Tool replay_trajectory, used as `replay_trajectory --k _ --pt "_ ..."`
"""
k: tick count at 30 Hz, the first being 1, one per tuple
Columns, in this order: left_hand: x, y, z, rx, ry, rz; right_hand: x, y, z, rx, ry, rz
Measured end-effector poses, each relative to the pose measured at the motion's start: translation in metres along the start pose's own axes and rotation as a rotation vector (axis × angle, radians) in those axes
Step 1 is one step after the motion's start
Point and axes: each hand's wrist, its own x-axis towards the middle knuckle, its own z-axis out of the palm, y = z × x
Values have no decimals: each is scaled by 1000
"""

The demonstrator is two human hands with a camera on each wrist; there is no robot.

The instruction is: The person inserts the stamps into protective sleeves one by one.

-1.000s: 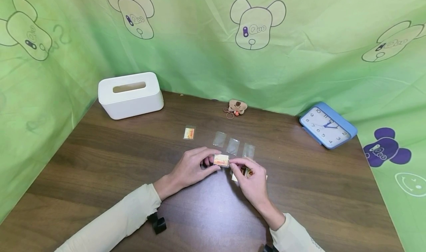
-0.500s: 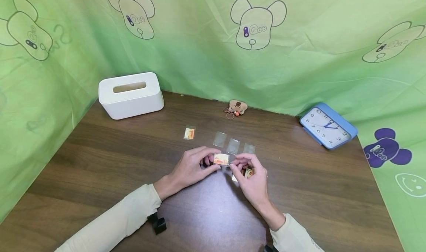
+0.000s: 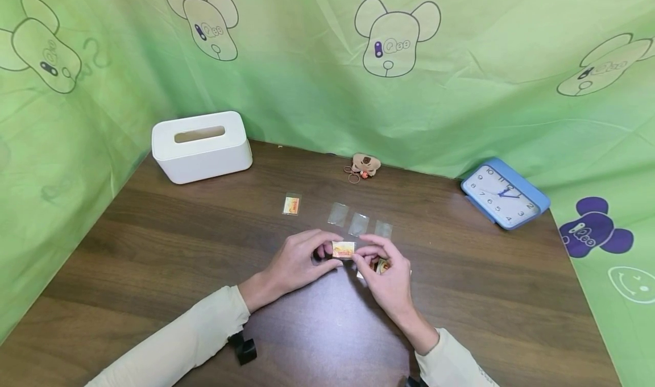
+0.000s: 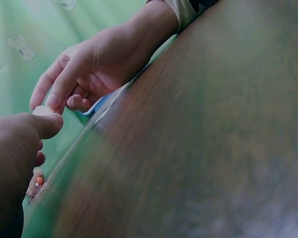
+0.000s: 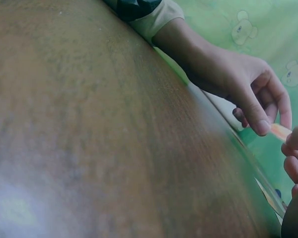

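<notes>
A small card (image 3: 343,250) printed in orange and white is held between my two hands above the table. My left hand (image 3: 302,262) grips its left end, thumb below and fingers above. At the card's right end, the thumb and fingers of my right hand (image 3: 386,270) pinch the edge. Both wrist views show the fingertips meeting at the card, with the left hand (image 5: 228,72) and right hand (image 4: 97,62) each seen from across. More printed cards (image 3: 381,266) lie partly hidden under my right hand. Beyond the hands lie three clear sleeves (image 3: 359,224) in a slanting row.
A sleeved card (image 3: 291,204) lies left of the clear sleeves. Along the back of the wooden table (image 3: 215,228) are a white tissue box (image 3: 210,159), a brown animal-shaped keychain (image 3: 365,163) and a blue clock (image 3: 504,194). Green printed fabric (image 3: 297,80) hangs behind.
My left hand and the card have shifted slightly right and toward me. The right index finger has lifted a little from where it was a second ago; the right wrist stays in place.
</notes>
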Motion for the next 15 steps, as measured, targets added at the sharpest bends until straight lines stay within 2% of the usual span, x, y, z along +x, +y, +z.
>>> replay_trajectory --k 8,15 --pt "1 3 1 47 -36 -22 2 1 0 -5 27 -10" --pt "1 6 1 -3 -30 -92 1 -1 1 -22 10 -20"
